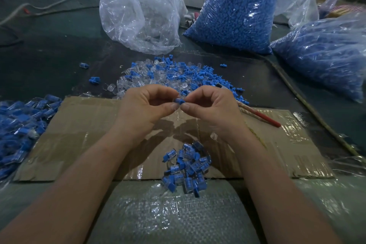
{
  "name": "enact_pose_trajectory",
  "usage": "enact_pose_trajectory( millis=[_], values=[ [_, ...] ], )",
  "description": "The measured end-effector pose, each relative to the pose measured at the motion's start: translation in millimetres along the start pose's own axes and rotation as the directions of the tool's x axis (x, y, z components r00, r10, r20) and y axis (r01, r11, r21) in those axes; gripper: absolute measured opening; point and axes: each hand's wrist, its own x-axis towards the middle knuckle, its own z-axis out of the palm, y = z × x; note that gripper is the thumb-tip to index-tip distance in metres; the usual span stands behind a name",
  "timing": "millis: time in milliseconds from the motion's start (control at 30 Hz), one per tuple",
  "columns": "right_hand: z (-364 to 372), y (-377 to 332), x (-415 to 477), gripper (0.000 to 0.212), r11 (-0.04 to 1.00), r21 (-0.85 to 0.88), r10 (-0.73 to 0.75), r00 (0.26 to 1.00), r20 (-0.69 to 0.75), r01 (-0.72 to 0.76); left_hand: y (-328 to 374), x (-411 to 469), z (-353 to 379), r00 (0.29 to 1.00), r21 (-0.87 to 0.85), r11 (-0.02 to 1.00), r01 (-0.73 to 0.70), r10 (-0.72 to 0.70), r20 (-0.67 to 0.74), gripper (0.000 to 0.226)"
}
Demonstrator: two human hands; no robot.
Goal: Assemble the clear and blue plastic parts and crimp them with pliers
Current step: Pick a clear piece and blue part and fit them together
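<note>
- Dark bench (49, 61), cluttered; cable (39, 7) trails across upper left.
- Blue bags (235, 14), upper right and right edge, packed with blue parts. Clear bag (138, 12), upper centre, mostly slack.
- Cardboard (83, 125) lies flat across mid-frame, taped over; serves as work mat.
- Left heap (19, 125), left edge: blue-and-clear pieces, seemingly under film. Cannot tell if crimped.
- Loose pile (178, 75), just above centre, beyond the cardboard: clear and blue parts mixed, unjoined.
- Done pile (186, 166), lower centre, at the cardboard's near edge: joined pieces. Crimped or not, cannot tell.
- Left hand (146, 105) and right hand (213, 107) meet at centre, above the cardboard. Each pinches the same piece between thumb and forefinger; other fingers curled in.
- Pliers (263, 118): red handle on the cardboard, right of the right hand, untouched. Working end hidden behind that hand.
- Part (179, 101): centre of frame, held off the surface between the fingertips. Blue end shows; clear half mostly covered.
- Step judged: pressing blue into clear. To do it well: line both halves up straight before pushing, push evenly from both ends, seat fully with no gap, check the joint, and only then reach right for the pliers.
</note>
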Motion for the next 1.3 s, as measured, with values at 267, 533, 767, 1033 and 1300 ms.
enact_pose_trajectory(
  millis=[267,533,767,1033,1300],
  values=[
    [-2.4,-0.2,-0.3,0.022,0.995,0.076,0.065,0.998,0.026,-0.066,1.2,-0.2,-0.7,0.998,0.021,1.000,0.005,-0.006,0.062,0.024],
    [2.0,-5.4,-5.2,0.025,0.968,0.223,0.087,0.989,0.121,-0.112,3.0,-0.8,0.2,0.998,-0.017,1.000,0.001,0.000,0.068,0.025],
    [-0.7,-1.0,-2.0,0.030,0.991,0.122,0.056,0.998,0.034,-0.060,2.8,0.6,-2.6,0.992,-0.159,0.985,0.069,-0.051,0.115,0.013],
    [1.5,2.9,-2.8,0.030,0.992,0.112,0.044,0.997,0.067,-0.051,4.0,-0.5,-1.3,0.992,-0.133,0.985,0.106,-0.096,0.081,0.007],
    [7.3,11.8,-5.0,0.028,0.989,0.013,-0.144,0.989,0.020,0.144,2.9,2.2,-3.2,0.987,-0.184,0.971,0.155,-0.143,0.073,0.009]
  ],
)
